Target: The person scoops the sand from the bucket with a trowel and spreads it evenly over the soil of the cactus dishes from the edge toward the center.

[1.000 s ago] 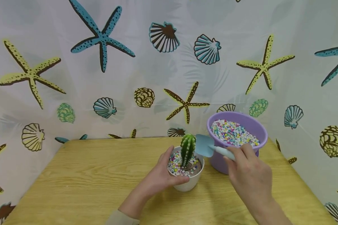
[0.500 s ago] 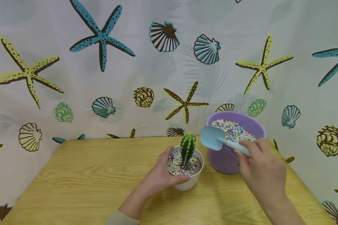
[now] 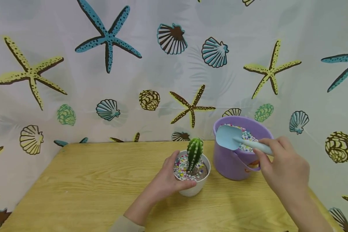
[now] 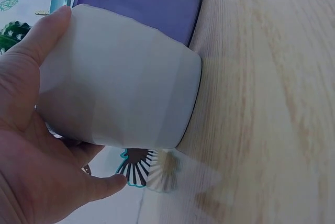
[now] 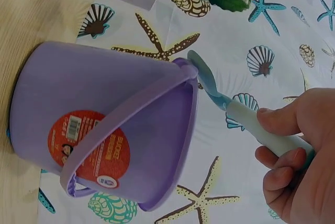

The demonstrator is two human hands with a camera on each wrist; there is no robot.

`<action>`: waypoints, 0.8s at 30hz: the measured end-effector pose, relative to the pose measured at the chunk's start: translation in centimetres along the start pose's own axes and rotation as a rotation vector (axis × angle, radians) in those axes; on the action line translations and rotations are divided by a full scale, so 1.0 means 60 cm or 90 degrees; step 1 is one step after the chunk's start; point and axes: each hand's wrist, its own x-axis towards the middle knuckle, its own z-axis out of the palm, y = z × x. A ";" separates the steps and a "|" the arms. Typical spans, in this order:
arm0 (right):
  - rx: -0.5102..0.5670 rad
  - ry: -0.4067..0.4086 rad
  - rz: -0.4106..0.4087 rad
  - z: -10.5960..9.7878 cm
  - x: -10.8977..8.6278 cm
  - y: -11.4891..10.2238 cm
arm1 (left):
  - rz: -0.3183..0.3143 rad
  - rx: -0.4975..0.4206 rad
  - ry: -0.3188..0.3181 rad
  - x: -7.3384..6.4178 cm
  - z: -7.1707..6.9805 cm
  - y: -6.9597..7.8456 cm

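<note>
My left hand holds the white flowerpot around its near and left sides, thumb at the front of the rim. In the pot a green cactus stands upright, with colourful pebbles covering part of the brown surface around it. By its pale handle my right hand grips a light-blue toy shovel. The shovel's blade is above the near left rim of a purple bucket, which holds many small coloured pebbles. In the right wrist view, thumb and fingers wrap the shovel's handle.
The wooden table carries pot and bucket, the bucket just right of the pot. A thin handle hangs down the bucket's side. Behind and to the right hangs a white curtain printed with starfish and shells.
My right hand has moved right with the shovel, taking its blade from beside the cactus to above the bucket's rim. My left hand has stayed on the flowerpot.
</note>
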 end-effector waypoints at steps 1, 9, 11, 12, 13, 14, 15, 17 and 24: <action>0.004 -0.008 0.014 -0.002 0.002 0.003 | 0.001 -0.001 -0.001 0.001 0.001 0.000; 0.005 -0.069 0.083 -0.024 0.026 0.031 | 0.003 0.001 0.003 0.002 0.003 0.000; -0.006 -0.084 0.089 -0.028 0.032 0.040 | 0.003 -0.001 0.002 0.002 0.003 0.000; -0.012 -0.095 0.091 -0.030 0.035 0.044 | 0.003 -0.002 0.001 0.002 0.003 0.000; -0.017 -0.106 0.092 -0.032 0.038 0.048 | 0.004 -0.002 0.001 0.002 0.003 0.000; -0.022 -0.116 0.091 -0.034 0.041 0.052 | 0.005 -0.002 0.001 0.002 0.003 -0.001; -0.029 -0.127 0.091 -0.035 0.044 0.055 | 0.006 -0.001 0.001 0.002 0.003 -0.001; -0.040 -0.150 0.090 -0.038 0.049 0.063 | 0.007 0.001 0.001 0.001 0.003 -0.001; -0.066 -0.220 0.096 -0.041 0.065 0.091 | 0.006 -0.003 -0.002 0.001 0.002 -0.001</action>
